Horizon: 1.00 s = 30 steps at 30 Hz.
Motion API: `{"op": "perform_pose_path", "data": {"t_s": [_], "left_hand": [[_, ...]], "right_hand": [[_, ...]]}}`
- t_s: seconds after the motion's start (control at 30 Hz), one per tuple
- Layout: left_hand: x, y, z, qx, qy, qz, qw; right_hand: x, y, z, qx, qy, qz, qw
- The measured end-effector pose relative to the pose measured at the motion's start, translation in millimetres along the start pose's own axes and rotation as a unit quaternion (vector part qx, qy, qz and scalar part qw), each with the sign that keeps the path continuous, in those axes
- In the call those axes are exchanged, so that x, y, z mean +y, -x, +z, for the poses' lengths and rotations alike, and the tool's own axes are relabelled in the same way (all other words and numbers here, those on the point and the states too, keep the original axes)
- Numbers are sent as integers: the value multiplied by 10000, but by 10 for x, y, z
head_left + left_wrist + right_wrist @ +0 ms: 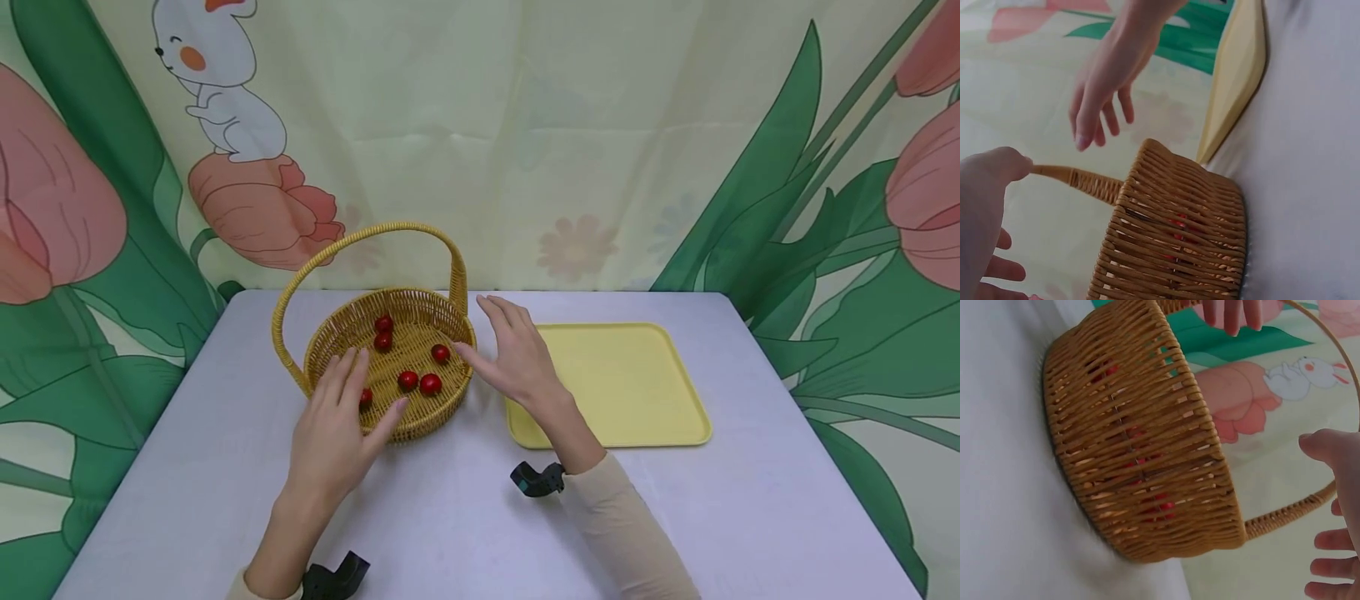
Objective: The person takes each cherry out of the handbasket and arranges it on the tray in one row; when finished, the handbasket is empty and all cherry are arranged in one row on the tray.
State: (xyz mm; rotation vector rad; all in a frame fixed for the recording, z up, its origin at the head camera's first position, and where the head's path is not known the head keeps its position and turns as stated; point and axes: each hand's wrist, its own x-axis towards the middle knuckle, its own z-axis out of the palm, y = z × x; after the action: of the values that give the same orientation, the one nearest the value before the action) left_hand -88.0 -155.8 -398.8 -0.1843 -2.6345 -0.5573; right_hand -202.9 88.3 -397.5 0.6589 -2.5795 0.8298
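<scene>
A round wicker basket (431,421) with a tall arched handle (408,227) stands on the table, left of the middle. Several small, shiny red cherries (431,384) lie spread over its floor, and one is partly behind the left fingers. My left hand (330,437), fingers straight and thumb spread, is over the basket's near left side in the head view. At the right side of the basket, my right hand (517,350) is held with fingers extended and its thumb toward the rim. Neither hand holds anything. Both wrist views show red through the basket's woven wall (1135,437).
A shallow yellow tray (615,383) lies to the right of the basket, partly behind my right hand and wrist. White cloth (465,525) covers the table. Behind it hangs a curtain (585,150) printed with tulips and a white rabbit.
</scene>
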Motion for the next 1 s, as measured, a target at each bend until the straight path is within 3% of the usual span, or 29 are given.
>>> {"op": "perform_pose_path", "data": {"t_s": [0.17, 0.57, 0.77, 1.0], "left_hand": [[-27, 89, -12, 337, 178, -28, 9993], [-110, 332, 50, 525, 248, -618, 9964], [-124, 417, 104, 861, 271, -615, 9940], [-150, 478, 185, 1029, 146, -657, 9924]], "right_hand": [[-53, -77, 63, 30, -125, -298, 9995], [-146, -226, 270, -276, -565, -534, 9966], [-178, -276, 370, -507, -557, -474, 9960], [-224, -324, 498, -957, -508, -326, 9936]]}}
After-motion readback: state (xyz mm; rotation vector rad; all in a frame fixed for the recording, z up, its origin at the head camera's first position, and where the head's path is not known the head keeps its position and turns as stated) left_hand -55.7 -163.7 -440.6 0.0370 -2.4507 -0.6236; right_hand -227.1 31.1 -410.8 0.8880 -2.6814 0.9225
